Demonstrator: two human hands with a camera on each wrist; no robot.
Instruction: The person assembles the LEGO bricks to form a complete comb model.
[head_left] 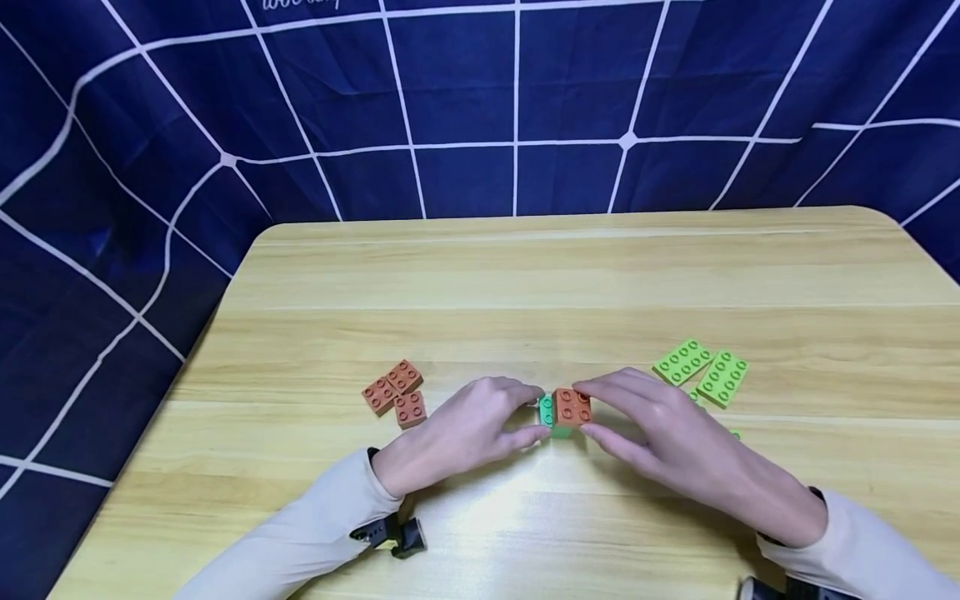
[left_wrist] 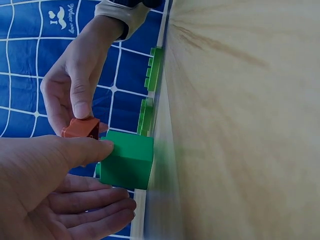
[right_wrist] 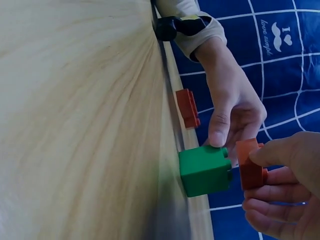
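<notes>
Your left grip (head_left: pixel 472 433) steadies a tall green toy building brick (right_wrist: pixel 205 172) by its sides, thumb and forefinger around it; the brick appears to stand on the tabletop (head_left: pixel 450 283), studs up. Your right grip (head_left: pixel 675 437) pinches a reddish-brown four-stud brick (head_left: pixel 572 407) just above the green brick. The right wrist view shows a narrow gap, so the two are not joined. Three loose brown bricks (head_left: pixel 405 379) lie to the left of the green brick, and lime-green bricks (head_left: pixel 682 362) to its right.

The step in hand looks like seating the brown brick on those studs. Judging from here, you would do well to square it up first, since from above it seems set toward the green brick's right. Keep it level, press straight down, and hold the lower brick firm so it cannot skid. Keep your left fingertips below the stud line, or they may be nipped.

The brown brick hides part of the green brick's top, so you cannot count all the studs from above. Your left forefinger's contact is hard to make out, and your right arm partly covers some lime-green pieces.
</notes>
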